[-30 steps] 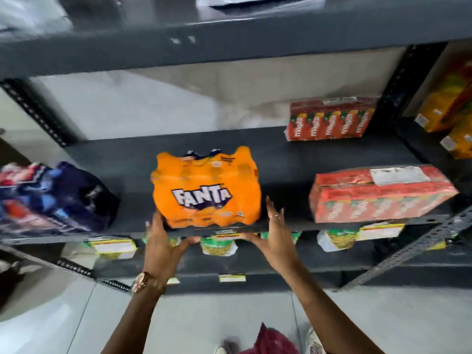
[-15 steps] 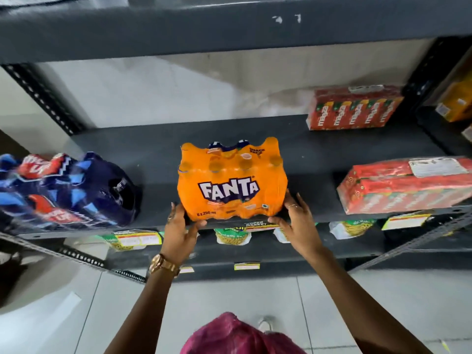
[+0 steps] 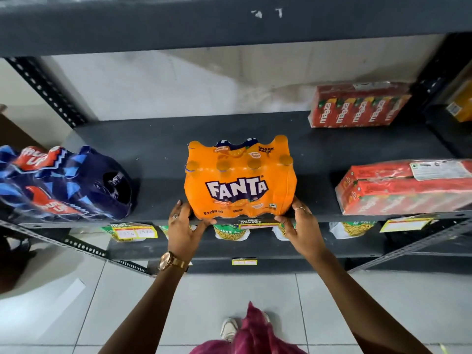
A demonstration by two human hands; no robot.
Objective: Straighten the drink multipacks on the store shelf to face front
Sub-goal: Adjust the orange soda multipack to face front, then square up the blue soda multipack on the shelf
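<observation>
Both hands, L (image 3: 182,229) & R (image 3: 302,227), grip Fanta pack (image 3: 240,180) bottom corners.

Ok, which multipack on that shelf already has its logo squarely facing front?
The orange Fanta pack, mid-shelf between both hands. Its logo reads upright and head-on. The blue Thums Up pack lies skewed at the left, and the front red Maaza pack sits angled at the right.

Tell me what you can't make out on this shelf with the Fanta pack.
Head view only:
- Blue multipack: cut off by the left edge, brand text partly unreadable.
- Front red Maaza pack: cut off by the right edge, print blurred.
- Price tags: too small to read.
- Snack bags below: hidden by the shelf lip.
- Left hand fingers: ends behind the Fanta pack.
</observation>
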